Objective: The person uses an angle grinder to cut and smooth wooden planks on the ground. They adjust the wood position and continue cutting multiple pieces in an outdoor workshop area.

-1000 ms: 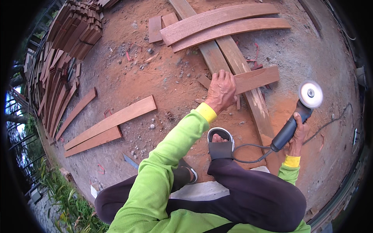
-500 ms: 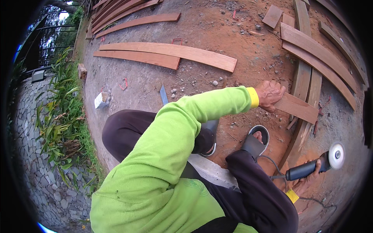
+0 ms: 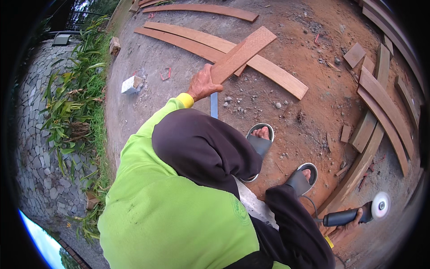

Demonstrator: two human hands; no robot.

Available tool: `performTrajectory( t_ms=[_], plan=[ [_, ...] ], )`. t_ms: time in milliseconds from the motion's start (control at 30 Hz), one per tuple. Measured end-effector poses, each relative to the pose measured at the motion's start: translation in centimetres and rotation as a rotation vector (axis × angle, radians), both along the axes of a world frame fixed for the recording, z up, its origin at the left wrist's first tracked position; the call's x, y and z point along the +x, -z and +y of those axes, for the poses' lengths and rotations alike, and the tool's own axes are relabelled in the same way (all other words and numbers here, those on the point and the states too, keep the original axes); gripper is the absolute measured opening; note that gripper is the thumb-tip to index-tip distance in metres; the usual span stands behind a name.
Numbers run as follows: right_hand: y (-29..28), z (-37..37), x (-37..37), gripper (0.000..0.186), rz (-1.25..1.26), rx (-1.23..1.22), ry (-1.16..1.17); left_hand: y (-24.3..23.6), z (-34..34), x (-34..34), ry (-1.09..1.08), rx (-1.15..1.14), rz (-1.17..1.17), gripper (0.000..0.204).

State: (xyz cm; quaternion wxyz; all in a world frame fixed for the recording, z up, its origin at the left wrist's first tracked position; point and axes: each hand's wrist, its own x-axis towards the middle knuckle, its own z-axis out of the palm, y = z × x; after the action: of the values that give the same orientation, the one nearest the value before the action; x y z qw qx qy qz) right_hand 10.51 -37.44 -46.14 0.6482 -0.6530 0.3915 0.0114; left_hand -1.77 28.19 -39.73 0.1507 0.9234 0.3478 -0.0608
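Observation:
My left hand (image 3: pixel 204 84) is closed around the near end of a short reddish-brown wooden board (image 3: pixel 246 51). The board slants up and away to the right, passing over two longer planks that lie on the ground. Low on the right, my right hand (image 3: pixel 344 231) grips the black body of an angle grinder (image 3: pixel 341 218). Its pale round disc (image 3: pixel 380 206) faces up; whether it spins I cannot tell. A cord leads from the grinder's rear toward my sandalled foot. Just below my left hand, a flat blue-grey strip (image 3: pixel 214 106) shows beside my knee.
Thick timber beams (image 3: pixel 358 172) lie on the right with curved-looking planks (image 3: pixel 385 114) across them. Small offcuts (image 3: pixel 354 54) are scattered there. A long plank (image 3: pixel 277 76) lies ahead. To the left are a whitish block (image 3: pixel 131 84), green plants (image 3: pixel 67 107) and stone paving (image 3: pixel 36 148).
My left hand has swung from the beams on the right over to the left, carrying the board with it. The grinder in my right hand has shifted slightly, and the view has turned.

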Motion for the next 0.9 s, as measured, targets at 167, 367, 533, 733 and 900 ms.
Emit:
performTrajectory(
  t_ms=[167, 367, 533, 733, 900],
  plan=[
    [-0.3, 0.8, 0.6, 0.041, 0.048, -0.044, -0.105, 3.9, -5.3, -12.6, -0.777, 0.026, 0.091, 0.076],
    [-1.2, 1.3, 2.2, 0.04, 0.061, -0.098, -0.218, 5.0, -9.9, -24.9, -1.064, 0.067, 0.023, 0.081],
    [-2.0, 1.2, 3.5, 0.04, 0.053, -0.115, -0.253, 6.8, -12.0, -33.8, -1.053, 0.056, -0.098, 0.085],
    [-2.0, 1.3, 3.8, 0.039, 0.077, -0.115, -0.296, 10.2, -16.1, -47.9, -1.174, -0.107, -0.071, 0.104],
    [-2.3, 0.9, 3.3, 0.038, 0.068, -0.108, -0.296, 7.4, -16.4, -46.3, -1.181, -0.318, 0.177, 0.107]
  ],
)
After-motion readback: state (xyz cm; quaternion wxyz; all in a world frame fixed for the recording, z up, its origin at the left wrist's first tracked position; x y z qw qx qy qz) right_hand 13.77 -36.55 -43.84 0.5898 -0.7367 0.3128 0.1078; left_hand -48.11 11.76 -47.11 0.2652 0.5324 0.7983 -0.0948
